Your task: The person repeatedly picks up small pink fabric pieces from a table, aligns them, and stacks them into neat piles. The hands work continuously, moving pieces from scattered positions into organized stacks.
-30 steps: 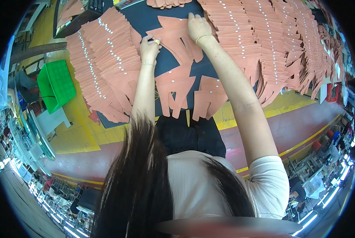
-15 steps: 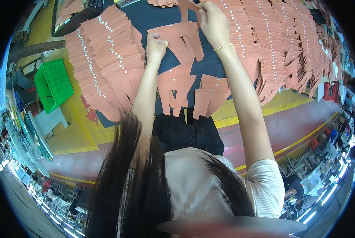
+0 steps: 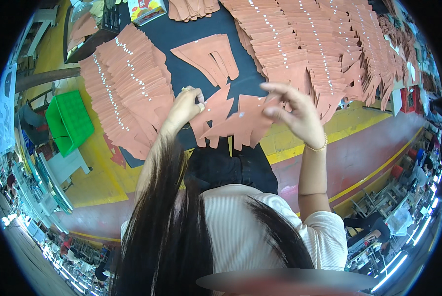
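My left hand [image 3: 185,107] is closed, thumb and fingers curled together beside a salmon-coloured, leather-like cut piece [image 3: 215,109] with slots and prongs. Whether anything small is pinched in it is hidden. My right hand [image 3: 299,112] is open, with thumb and forefinger apart. It hovers at the right end of a slightly blurred cut piece [image 3: 241,121] that bears a small white label and overlaps the pieces near my lap. Farther off on the dark table [image 3: 157,49], a single slotted cut piece [image 3: 206,55] lies flat with a white label at its top edge.
Fanned stacks of labelled pieces [image 3: 127,84] cover the table's left, and longer rows [image 3: 300,44] fill its right. A small pile [image 3: 194,9] and a colourful box [image 3: 146,10] stand at the far edge. A green basket [image 3: 70,122] sits to the left.
Both hands have come back toward me, the right one from the far side of the table. A labelled piece now lies across the near pieces. My right fingers have spread.
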Available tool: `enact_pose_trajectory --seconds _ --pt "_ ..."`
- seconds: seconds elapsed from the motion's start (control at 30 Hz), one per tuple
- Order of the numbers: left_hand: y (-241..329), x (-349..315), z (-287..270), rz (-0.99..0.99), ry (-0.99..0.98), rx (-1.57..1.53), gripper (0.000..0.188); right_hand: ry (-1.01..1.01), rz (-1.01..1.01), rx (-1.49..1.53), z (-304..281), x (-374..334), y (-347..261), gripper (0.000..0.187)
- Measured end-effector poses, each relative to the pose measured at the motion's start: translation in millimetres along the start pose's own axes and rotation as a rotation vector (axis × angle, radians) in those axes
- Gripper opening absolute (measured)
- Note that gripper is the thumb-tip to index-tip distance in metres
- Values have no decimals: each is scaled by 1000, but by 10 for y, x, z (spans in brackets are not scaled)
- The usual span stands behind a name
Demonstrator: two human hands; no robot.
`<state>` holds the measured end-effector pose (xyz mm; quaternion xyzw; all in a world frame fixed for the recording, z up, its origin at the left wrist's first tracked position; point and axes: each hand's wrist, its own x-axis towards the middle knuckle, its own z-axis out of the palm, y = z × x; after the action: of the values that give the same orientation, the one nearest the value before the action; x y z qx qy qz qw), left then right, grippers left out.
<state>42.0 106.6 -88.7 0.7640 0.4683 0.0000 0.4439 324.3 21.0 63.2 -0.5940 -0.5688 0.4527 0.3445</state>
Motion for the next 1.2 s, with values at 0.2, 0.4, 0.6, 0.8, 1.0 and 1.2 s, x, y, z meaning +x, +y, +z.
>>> enact_pose_trajectory --seconds 0.2,0.4,0.6,0.8,1.0,1.2 --pt "511 -240 -430 55 54 -383 15 -57 54 113 349 -198 145 16" --pt "918 -225 -743 209 89 -667 17 -5 -105 118 295 -118 -54 17" --pt "1373 -216 -790 319 -136 -963 18 389 -422 301 -25 -4 -165 13" --pt "1754 -166 -594 392 -273 -1009 16 467 -239 670 -232 -184 -147 12" --pt "1965 -126 -567 314 -336 -1027 20 656 -197 536 -328 -353 -131 12" --pt "2124 -195 -508 345 -370 -807 33 766 -154 545 -414 -557 -23 14"
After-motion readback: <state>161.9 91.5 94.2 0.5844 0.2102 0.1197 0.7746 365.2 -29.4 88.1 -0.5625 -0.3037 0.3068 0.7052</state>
